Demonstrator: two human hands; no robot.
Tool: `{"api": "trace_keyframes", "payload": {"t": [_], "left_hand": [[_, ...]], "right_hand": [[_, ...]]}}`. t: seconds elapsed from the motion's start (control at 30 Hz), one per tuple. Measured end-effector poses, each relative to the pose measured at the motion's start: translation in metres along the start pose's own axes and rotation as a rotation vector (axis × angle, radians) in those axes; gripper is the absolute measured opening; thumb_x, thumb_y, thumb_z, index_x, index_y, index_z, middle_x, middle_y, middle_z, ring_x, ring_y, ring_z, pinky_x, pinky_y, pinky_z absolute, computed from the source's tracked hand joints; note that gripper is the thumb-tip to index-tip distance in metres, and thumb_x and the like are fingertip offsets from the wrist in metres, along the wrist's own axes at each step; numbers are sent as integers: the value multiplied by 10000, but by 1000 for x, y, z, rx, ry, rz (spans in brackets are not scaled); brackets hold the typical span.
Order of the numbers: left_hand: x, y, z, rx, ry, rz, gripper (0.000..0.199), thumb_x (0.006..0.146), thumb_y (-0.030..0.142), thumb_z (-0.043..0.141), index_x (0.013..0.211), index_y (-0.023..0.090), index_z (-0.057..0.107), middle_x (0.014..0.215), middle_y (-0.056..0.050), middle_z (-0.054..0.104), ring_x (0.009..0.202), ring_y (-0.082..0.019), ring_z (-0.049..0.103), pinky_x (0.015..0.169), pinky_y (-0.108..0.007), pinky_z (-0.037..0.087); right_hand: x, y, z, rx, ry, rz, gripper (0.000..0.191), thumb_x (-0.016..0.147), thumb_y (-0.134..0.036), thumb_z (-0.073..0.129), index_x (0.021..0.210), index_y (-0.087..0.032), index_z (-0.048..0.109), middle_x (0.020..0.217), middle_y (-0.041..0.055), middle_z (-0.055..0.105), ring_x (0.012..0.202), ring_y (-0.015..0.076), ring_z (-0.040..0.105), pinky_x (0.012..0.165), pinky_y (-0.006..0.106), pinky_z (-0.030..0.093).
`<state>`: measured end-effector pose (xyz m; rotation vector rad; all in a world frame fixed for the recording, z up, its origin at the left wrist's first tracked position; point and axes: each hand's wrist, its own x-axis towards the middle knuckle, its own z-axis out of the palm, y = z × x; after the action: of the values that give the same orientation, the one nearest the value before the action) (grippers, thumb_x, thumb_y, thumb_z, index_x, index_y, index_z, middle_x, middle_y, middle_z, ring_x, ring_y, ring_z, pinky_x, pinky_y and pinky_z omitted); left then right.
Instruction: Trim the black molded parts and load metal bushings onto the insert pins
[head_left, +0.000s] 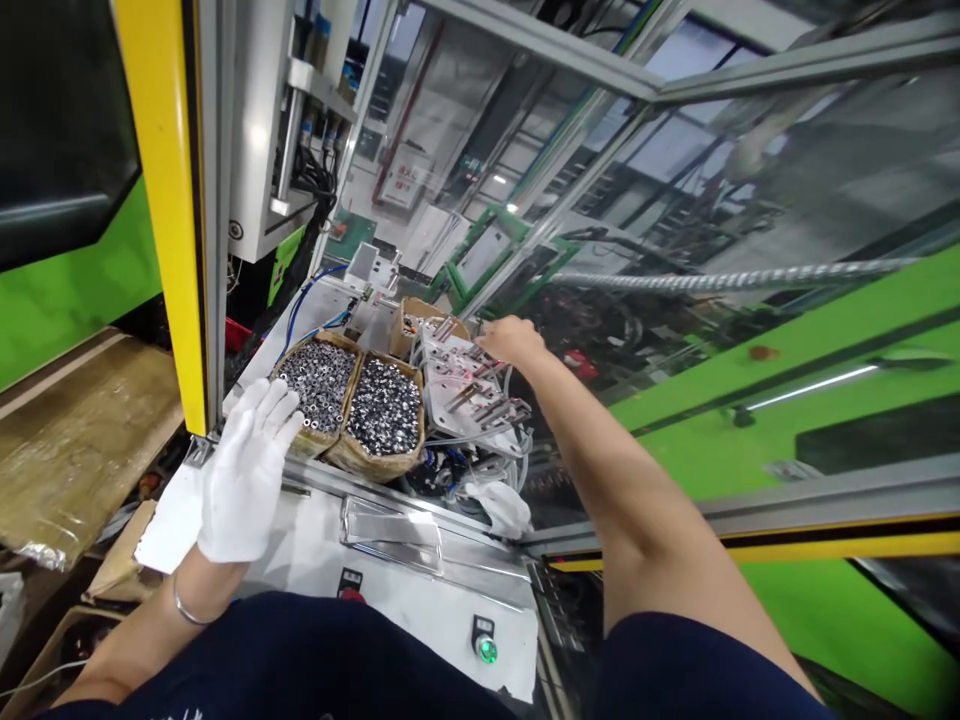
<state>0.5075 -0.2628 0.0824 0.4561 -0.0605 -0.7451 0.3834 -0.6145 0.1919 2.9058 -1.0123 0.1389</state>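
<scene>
My left hand (244, 475), in a white glove, is held up with its fingers stretched out and holds nothing. It is nearest to a box (319, 444) filled with small grey metal rings or nuts (322, 375). Beside that stands a second box (375, 464) of shiny dark metal pieces (384, 405). My bare right hand (514, 340) reaches to the far right end of a metal fixture (459, 392) with several small clamps. Its fingers are curled down at the fixture, and whatever they grip is hidden.
Behind the boxes is another cardboard box (405, 318). Clear strips or a tray (394, 530) lie on the white ledge, near a green lit button (487, 650). A white cloth or glove (501, 505) lies beside tubing. A yellow post (169, 220) and transparent guard panels surround the station.
</scene>
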Motion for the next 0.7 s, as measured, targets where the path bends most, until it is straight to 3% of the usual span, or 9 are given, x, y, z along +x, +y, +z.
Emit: {"api": "trace_keyframes", "payload": {"t": [0.03, 0.1, 0.2, 0.3, 0.43, 0.53, 0.63, 0.7], "left_hand": [[0, -1, 0, 8, -6, 11, 306, 948, 253, 470, 1200, 207, 635, 1348, -72, 606, 1297, -223, 519, 1105, -389, 427], [-1, -4, 1, 26, -18, 19, 310, 949, 238, 467, 1210, 208, 632, 1364, -70, 594, 1295, -222, 521, 1105, -388, 428], [-2, -8, 3, 53, -40, -11, 318, 953, 240, 463, 1223, 209, 629, 1389, -73, 574, 1294, -224, 523, 1102, -391, 431], [-3, -9, 1, 83, -70, 0, 328, 949, 257, 477, 1239, 203, 619, 1396, -88, 565, 1279, -228, 537, 1104, -403, 427], [-3, -7, -5, 120, -78, 68, 338, 946, 277, 483, 1252, 205, 607, 1395, -95, 564, 1267, -227, 545, 1131, -432, 391], [-1, -7, -7, 142, -92, 77, 344, 948, 285, 477, 1262, 220, 601, 1402, -89, 557, 1276, -223, 537, 1153, -452, 357], [0, -8, -6, 146, -106, 66, 348, 946, 287, 478, 1263, 217, 602, 1397, -96, 561, 1274, -230, 539, 1149, -457, 363], [0, -10, -5, 137, -96, 60, 346, 941, 281, 485, 1256, 205, 608, 1386, -102, 569, 1267, -234, 546, 1135, -441, 388]], "right_hand": [[-7, -24, 2, -32, 25, 13, 206, 862, -221, 564, 787, -170, 749, 786, 135, 717, 811, 255, 658, 737, 361, 473], [-25, -78, 13, -20, -6, -69, 213, 897, -269, 551, 872, -210, 754, 947, 83, 737, 914, 209, 657, 778, 300, 463], [-51, -149, 36, -40, -219, -425, 212, 899, -352, 578, 915, -235, 754, 1002, 47, 736, 947, 193, 663, 760, 265, 452], [-62, -186, 49, -132, -330, -486, 222, 894, -313, 578, 961, -192, 751, 1033, 95, 734, 977, 221, 668, 724, 263, 443], [-57, -194, 52, -102, -382, -481, 196, 862, -194, 574, 927, -167, 757, 971, 99, 751, 944, 208, 677, 722, 250, 434], [-50, -188, 54, 35, -325, -496, 191, 834, -134, 578, 905, -152, 755, 914, 73, 760, 869, 170, 682, 726, 229, 436], [-34, -162, 49, 231, -157, -433, 130, 793, -160, 645, 856, -181, 757, 850, 6, 759, 797, 122, 674, 739, 193, 451], [-15, -126, 38, 305, 35, -259, 77, 746, -186, 691, 778, -205, 758, 822, -29, 755, 780, 103, 669, 757, 171, 462]]}}
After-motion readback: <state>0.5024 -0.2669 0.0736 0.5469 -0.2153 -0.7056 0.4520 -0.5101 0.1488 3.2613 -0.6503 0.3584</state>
